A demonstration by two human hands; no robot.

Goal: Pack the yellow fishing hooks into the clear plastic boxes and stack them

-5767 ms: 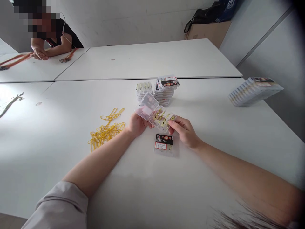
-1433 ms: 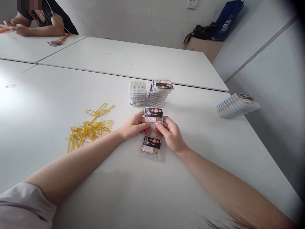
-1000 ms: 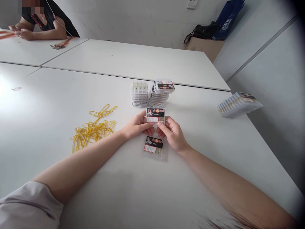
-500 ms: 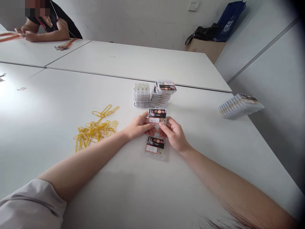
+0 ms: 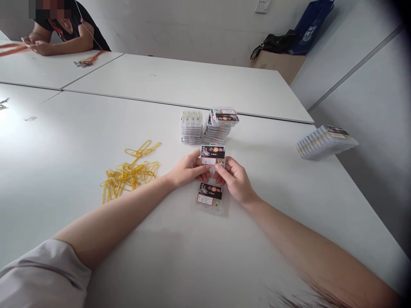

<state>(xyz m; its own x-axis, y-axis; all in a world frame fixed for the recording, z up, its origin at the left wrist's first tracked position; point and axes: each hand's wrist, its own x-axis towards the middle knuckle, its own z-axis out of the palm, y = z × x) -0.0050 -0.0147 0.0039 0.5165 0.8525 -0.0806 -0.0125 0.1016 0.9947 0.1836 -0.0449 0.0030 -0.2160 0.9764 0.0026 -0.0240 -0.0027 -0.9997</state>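
A clear plastic fishing hook box (image 5: 212, 155) with a black and white label is held between both hands, label facing up. My left hand (image 5: 192, 167) grips its left side, thumb on the lower edge. On the right side, my right hand (image 5: 235, 177) closes on it with the thumb over the lower right corner. A second labelled box (image 5: 209, 198) lies flat on the table just below the hands. Beyond them stand two stacks of similar boxes: a left stack (image 5: 192, 128) showing small pale hooks or lures on top, and a right stack (image 5: 221, 124) with a label on top.
Yellow rubber bands (image 5: 130, 175) lie in a loose heap left of my hands. A tilted row of boxes (image 5: 326, 142) sits near the right table edge. Across the tables (image 5: 180, 77), a person (image 5: 67, 34) rests both forearms by orange strands (image 5: 88, 60). Bags top a carton (image 5: 279, 64).
Both hands keep the same grip on the box. The whole view has shifted very slightly; nothing on the table has visibly moved.
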